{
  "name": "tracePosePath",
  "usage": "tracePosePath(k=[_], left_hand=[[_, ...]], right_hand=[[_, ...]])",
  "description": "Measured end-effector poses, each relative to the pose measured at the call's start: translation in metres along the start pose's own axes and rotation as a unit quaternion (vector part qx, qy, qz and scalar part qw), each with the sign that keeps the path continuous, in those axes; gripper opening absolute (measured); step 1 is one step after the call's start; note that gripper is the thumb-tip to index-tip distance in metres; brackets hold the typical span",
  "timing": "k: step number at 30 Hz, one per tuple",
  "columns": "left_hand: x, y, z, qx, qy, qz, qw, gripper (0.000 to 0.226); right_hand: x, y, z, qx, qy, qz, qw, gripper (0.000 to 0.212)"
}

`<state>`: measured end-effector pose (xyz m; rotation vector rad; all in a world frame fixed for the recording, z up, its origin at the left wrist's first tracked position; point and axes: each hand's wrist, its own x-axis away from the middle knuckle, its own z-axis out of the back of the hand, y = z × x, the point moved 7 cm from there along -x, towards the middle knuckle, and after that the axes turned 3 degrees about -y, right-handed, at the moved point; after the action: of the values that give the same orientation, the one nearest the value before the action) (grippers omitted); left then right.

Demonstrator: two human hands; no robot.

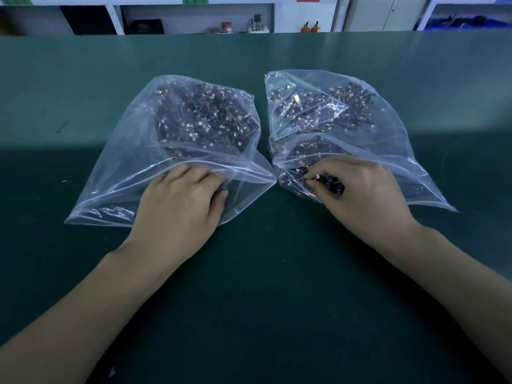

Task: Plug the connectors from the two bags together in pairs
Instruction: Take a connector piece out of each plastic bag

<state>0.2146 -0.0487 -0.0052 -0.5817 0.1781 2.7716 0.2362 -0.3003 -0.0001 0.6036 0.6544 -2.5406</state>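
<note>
1. Two clear plastic bags lie side by side on a dark green table, around the middle of it, mouths facing the near edge where I sit. Their near inner corners almost touch.
2. The left bag [133,167] holds a dense heap of small dark connectors [205,117] with thin wires and pale plugs, piled toward its far end. The right bag [388,151] holds a similar heap.
3. My left hand [180,200] reaches into the mouth of the left bag. The fingers are curled under the plastic film; I cannot tell whether they hold a connector.
4. My right hand [363,189] is at the mouth of the right bag. Thumb and fingers pinch a small cluster of dark connectors [331,184] with a pale plug showing.
5. Progress, as I judge it: the very start. No mated pair lies anywhere on the table, and both bags look full. Picking one piece from each bag is in hand; all the plugging together is left.
6. Writing: a red sign and green labels sit on the white shelves beyond the table's far edge, but they are too small and blurred to read. The bags carry no visible label.
</note>
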Motion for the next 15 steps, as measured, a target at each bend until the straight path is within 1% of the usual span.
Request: tracePosePath(k=[2,5,9,13,15], left_hand=[[-0.001,-0.004,0.0,0.001,-0.008,0.007,1.0,0.028],[0.0,-0.005,0.005,0.01,0.017,-0.001,1.0,0.021],[0.0,-0.007,0.008,0.018,0.039,-0.011,0.999,0.018],[0.001,-0.003,0.013,0.028,0.067,-0.04,0.997,0.01],[0.001,0.0,0.016,0.04,0.085,-0.061,0.994,0.009]], right_hand=[[0.0,0.001,-0.001,0.0,-0.009,-0.001,1.0,0.013],[-0.001,0.001,0.0,0.001,0.0,-0.003,1.0,0.012],[-0.001,0.002,0.002,0.02,0.014,-0.001,1.0,0.011],[0.001,0.003,0.003,0.065,-0.001,-0.008,0.998,0.017],[0.001,0.003,0.002,0.091,-0.017,-0.014,0.996,0.021]])
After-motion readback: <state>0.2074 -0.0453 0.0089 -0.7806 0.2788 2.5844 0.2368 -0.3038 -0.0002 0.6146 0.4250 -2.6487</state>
